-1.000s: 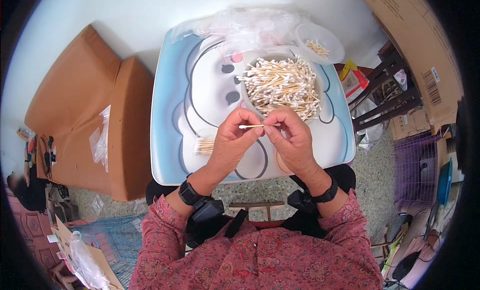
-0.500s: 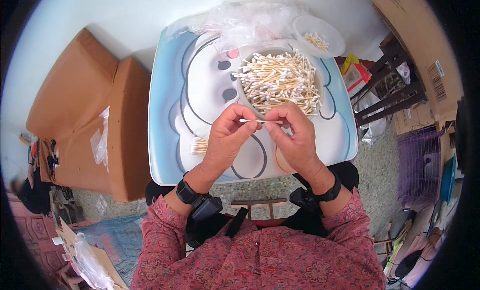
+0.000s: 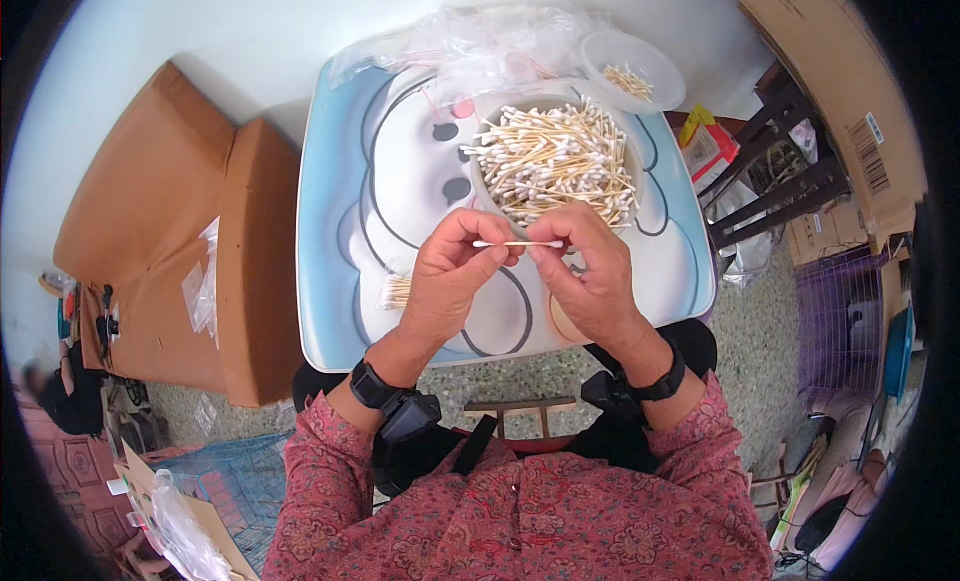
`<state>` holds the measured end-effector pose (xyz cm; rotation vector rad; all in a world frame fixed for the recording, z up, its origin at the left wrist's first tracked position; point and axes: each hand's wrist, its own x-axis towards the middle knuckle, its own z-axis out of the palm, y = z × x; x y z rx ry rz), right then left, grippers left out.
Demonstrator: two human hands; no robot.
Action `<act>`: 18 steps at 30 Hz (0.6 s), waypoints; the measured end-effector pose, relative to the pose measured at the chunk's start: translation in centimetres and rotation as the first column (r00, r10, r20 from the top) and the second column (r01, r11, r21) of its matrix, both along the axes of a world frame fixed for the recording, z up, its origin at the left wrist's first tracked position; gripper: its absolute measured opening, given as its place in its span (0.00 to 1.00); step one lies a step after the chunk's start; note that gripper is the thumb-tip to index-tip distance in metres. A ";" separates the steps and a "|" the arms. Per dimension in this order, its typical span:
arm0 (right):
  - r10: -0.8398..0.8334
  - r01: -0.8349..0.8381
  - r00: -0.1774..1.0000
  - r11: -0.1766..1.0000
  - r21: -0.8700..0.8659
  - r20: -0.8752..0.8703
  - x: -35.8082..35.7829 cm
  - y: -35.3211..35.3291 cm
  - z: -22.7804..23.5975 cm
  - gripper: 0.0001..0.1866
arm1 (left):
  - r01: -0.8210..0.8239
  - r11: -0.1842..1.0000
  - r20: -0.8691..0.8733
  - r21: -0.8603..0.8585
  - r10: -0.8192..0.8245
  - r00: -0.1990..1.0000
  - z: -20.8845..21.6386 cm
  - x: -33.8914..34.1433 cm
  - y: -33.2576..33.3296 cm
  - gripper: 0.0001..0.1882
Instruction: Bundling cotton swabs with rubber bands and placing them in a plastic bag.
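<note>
Cotton swab (image 3: 518, 244), a single thin stick with white tips, is held level between both hands just in front of the bowl (image 3: 480, 171). The left hand (image 3: 452, 271) pinches one end between thumb and forefinger, and the right hand (image 3: 583, 266) pinches the other end the same way, so both hands are closed narrowly on the swab and hold nothing else. The bowl, heaped with many more swabs (image 3: 555, 161), sits on the far right part of a pale blue table (image 3: 330, 261) printed with curved dark lines. Left of the bowl and nearer the person, a small bundle of swabs (image 3: 397, 293) lies flat on the table beside the left wrist. Beyond the bowl lie crumpled clear plastic bags (image 3: 470, 46), and to its far right stands a shallow white dish (image 3: 632, 71) with a few sticks in it.

As I judge it, the step in hand is checking or straightening one swab taken from the heap (the small bundle suggests a sorted lot). Any further move calls for a light grip, since the stick is thin and would bend or snap easily, and for care not to knock the heaped bowl close behind the fingers.
</note>
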<state>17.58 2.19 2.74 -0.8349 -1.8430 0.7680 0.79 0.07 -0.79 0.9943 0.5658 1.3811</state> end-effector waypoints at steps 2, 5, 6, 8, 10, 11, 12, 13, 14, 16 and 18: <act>0.025 -0.024 1.000 0.999 0.033 -0.006 0.0 0.1 -0.2 0.09 | -0.026 0.999 -0.016 -0.020 0.025 1.000 0.1 0.1 -0.1 0.05; 0.012 -0.012 1.000 1.000 0.009 -0.013 -0.1 0.1 -0.4 0.09 | -0.064 0.997 -0.050 -0.031 0.063 0.997 0.5 0.3 -0.2 0.05; 0.012 -0.012 1.000 1.000 0.009 -0.012 -0.1 0.1 -0.4 0.09 | -0.064 0.997 -0.050 -0.031 0.062 0.997 0.5 0.3 -0.2 0.05; 0.016 -0.016 1.000 1.000 -0.002 0.002 0.0 0.1 -0.4 0.09 | -0.049 0.998 -0.050 -0.028 0.048 0.998 0.3 0.1 -0.3 0.05; 0.019 -0.020 1.000 1.000 0.013 0.017 0.1 0.3 -0.4 0.08 | -0.035 0.998 -0.049 -0.046 0.032 0.998 0.4 0.0 -0.3 0.05; 0.020 -0.021 0.999 0.999 0.028 0.032 0.1 0.4 -0.4 0.08 | -0.018 0.998 -0.048 -0.065 0.015 0.999 0.4 0.0 -0.3 0.05; 0.019 -0.020 0.999 0.999 0.026 0.033 0.1 0.4 -0.4 0.08 | -0.017 0.998 -0.047 -0.066 0.013 0.999 0.4 0.0 -0.3 0.05; 0.016 -0.017 0.999 0.999 0.032 0.029 0.2 0.4 -0.4 0.08 | -0.022 0.995 -0.090 -0.094 0.013 0.996 0.4 0.0 -0.3 0.05; 0.015 -0.016 1.000 0.999 0.037 0.025 0.1 0.4 -0.4 0.07 | -0.030 0.992 -0.135 -0.121 0.014 0.991 0.4 0.0 -0.3 0.05; 0.035 -0.037 0.999 0.998 0.054 0.024 0.1 0.5 -0.7 0.08 | -0.031 0.995 -0.194 -0.092 0.013 0.981 0.2 -0.2 -0.3 0.05; 0.054 -0.055 0.998 0.996 0.069 0.024 0.0 0.3 -0.7 0.09 | -0.029 0.997 -0.251 -0.066 0.011 0.968 0.2 -0.5 -0.3 0.05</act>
